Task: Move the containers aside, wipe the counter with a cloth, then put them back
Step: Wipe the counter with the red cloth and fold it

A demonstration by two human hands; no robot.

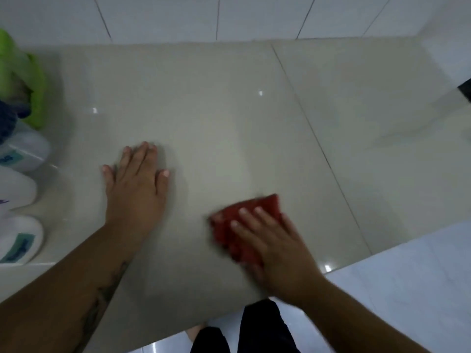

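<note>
Pressed a red cloth (265,203) onto the table (216,110) near its front edge, under the right hand (275,245), fingers straight and lightly spread over the fabric. Braced with the left hand (136,179), laid flat and spread on the bare surface, holding nothing. Found the containers (17,189) already parked along the far left edge, crowded together, well apart from the cloth and nearer the left hand.

Judged the main risk as a sweep carried too far left, or a shifted left forearm, nudging those crowded containers and tipping one over the front lip onto the floor (407,289). Feared a slip of the bracing palm too, given so slick a surface and any damp film from the cloth. Expected missed patches as well: under the resting left hand, along the back by the wall (229,16), and wherever the bunched cloth rode up instead of lying flat. Could not tell from this view how much had been wiped.

Noted a hard, glossy, pale beige top, tile-like, crossed by one thin dark seam (305,123) and dotted with small glints of light. Read the cloth as soft, thick and crumpled, its edges blurred by motion. Took the containers for smooth white plastic, round-shouldered, with blue-green labels. Made out something limp and bright green (28,80) behind them, perhaps fabric or a bag, beside a dark blue piece (10,118) too blurred to name.
</note>
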